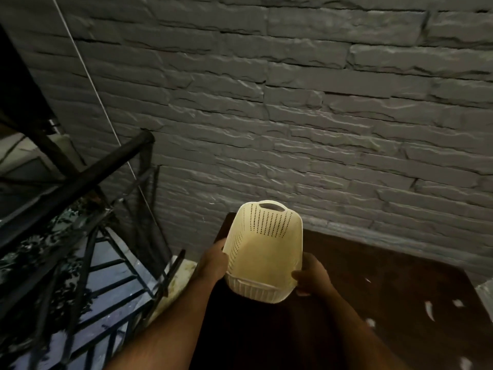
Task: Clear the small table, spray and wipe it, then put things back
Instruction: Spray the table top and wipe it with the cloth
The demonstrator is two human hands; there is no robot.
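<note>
- Basket (264, 252), cream plastic, perforated, empty: held tilted above the dark wooden table (373, 276), beside the grey stone wall (293, 102).
- Left hand (213, 263): fingers curled round the basket's left rim.
- Right hand (310, 279): thumb and fingers clamped on its right rim.

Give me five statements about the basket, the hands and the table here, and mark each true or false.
1. Both hands hold the cream basket. True: the left hand and right hand grip its sides.
2. The basket is full of bottles. False: nothing shows inside it.
3. The basket has a handle slot in its far end. True.
4. The wall behind is smooth white tile. False: it is rough grey stone-look brick.
5. The table top is dark brown. True.
</note>
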